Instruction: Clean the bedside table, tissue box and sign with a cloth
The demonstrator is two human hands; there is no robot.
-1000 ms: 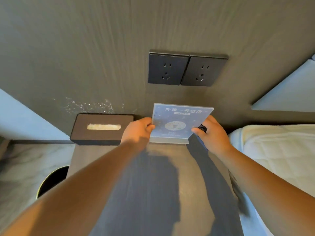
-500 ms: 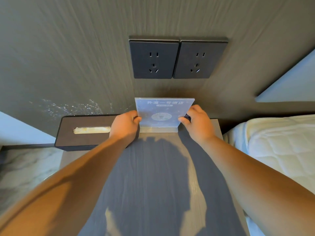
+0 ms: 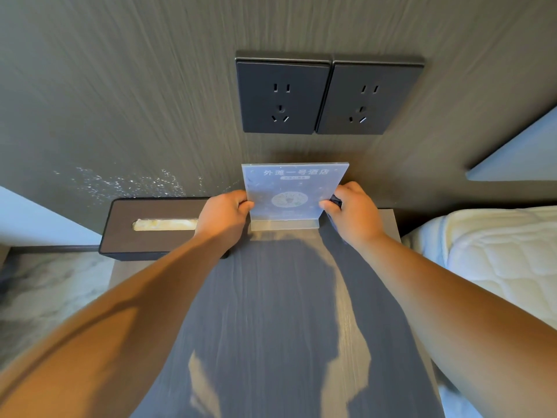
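A frosted, pale blue acrylic sign (image 3: 294,191) stands upright on its clear foot at the back edge of a dark wood-grain table (image 3: 271,312), close to the wall. White Chinese characters run across its top, reading 外滩一号酒店; a smaller line beneath them and a round pale emblem in the middle are too blurred to read.

The left hand (image 3: 224,214) pinches the sign's left edge, fingers closed on it. The right hand (image 3: 354,212) grips the right edge, and a bit of dark cloth (image 3: 336,203) shows tucked between its fingers and the sign. Both bare forearms reach in from the bottom of the view and cast a broad shadow over the table.

Just left of the sign, touching the wall, lies a dark brown tissue box (image 3: 150,227) with a pale tissue showing in its top slot; its left end overhangs the table.

On the grey grained wall above the sign sit two black power sockets (image 3: 328,96), side by side. White speckled marks (image 3: 126,184) dot the wall above the tissue box. A quilted white bed (image 3: 497,257) lies to the right.
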